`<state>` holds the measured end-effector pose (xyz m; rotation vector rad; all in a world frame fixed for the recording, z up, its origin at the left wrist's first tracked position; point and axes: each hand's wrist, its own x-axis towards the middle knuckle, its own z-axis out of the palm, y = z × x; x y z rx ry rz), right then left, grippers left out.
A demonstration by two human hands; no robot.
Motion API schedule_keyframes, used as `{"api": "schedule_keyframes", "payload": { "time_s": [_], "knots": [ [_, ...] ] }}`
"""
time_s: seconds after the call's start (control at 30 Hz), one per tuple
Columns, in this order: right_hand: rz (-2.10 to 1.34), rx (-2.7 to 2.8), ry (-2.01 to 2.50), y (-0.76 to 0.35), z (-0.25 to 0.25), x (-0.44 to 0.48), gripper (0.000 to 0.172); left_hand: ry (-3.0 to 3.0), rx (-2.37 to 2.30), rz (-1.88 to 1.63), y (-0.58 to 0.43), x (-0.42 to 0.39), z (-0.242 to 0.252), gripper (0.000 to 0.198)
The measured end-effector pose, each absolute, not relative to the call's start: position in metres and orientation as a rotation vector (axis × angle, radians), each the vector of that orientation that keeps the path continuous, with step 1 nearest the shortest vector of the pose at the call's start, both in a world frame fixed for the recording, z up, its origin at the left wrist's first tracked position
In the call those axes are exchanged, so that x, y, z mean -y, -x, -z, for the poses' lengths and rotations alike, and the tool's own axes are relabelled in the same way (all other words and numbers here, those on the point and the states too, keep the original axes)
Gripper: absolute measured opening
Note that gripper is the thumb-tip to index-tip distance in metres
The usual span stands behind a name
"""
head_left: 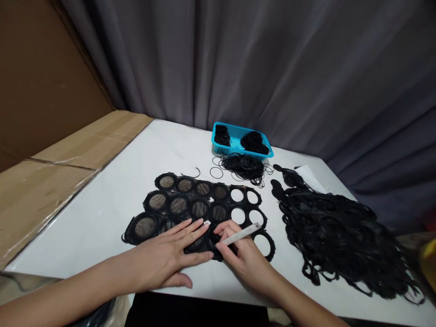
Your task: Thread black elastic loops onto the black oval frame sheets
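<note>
A black sheet (169,192) with rows of round openings lies flat on the white table. Dark discs fill the openings on its left side, while several at the right show white through them. My left hand (173,250) rests on the sheet's near row, fingers stretched out and palm down. Close beside it, my right hand (238,245) is closed around a slim whitish stick-like tool (242,232), held like a pen over the near row. The tool's working tip is hidden behind my fingers.
A blue basket (230,150) with black rings stands at the back. In front of it lies a pile of thin black rings (243,167). A large heap of black ring strips (340,236) covers the right side, near a white paper (309,178). Cardboard (64,145) borders the left.
</note>
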<state>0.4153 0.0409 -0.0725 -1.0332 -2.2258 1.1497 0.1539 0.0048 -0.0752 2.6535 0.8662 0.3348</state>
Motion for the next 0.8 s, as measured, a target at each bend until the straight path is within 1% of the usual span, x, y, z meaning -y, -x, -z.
{"api": "schedule_keyframes", "payload": {
  "time_s": [0.23,0.37,0.47,0.6,0.63,0.7,0.8],
  "knots": [
    [-1.143,2.235,1.034,-0.415,0.073,-0.042,0.015,-2.672,-0.874,-0.300,-0.153,-0.004,0.075,0.067],
    [-1.100,2.275,1.035,-0.416,0.072,-0.041,0.014,-2.679,-0.869,-0.271,-0.154,-0.004,0.075,0.066],
    [-0.946,2.355,0.987,-0.414,0.081,-0.033,0.012,-2.674,-0.891,-0.230,-0.155,-0.004,0.075,0.068],
    [-0.487,2.499,0.845,-0.410,0.100,-0.021,0.017,-2.662,-0.911,-0.228,-0.155,-0.003,0.076,0.073],
    [-0.424,2.513,0.831,-0.411,0.101,-0.022,0.019,-2.664,-0.908,-0.233,-0.154,-0.003,0.077,0.073],
    [-0.425,2.462,0.902,-0.418,0.097,-0.033,0.022,-2.668,-0.922,-0.249,-0.153,-0.002,0.078,0.071],
    [-0.479,2.223,1.141,-0.438,0.076,-0.067,0.017,-2.671,-0.950,-0.263,-0.152,0.001,0.076,0.070]
  ]
}}
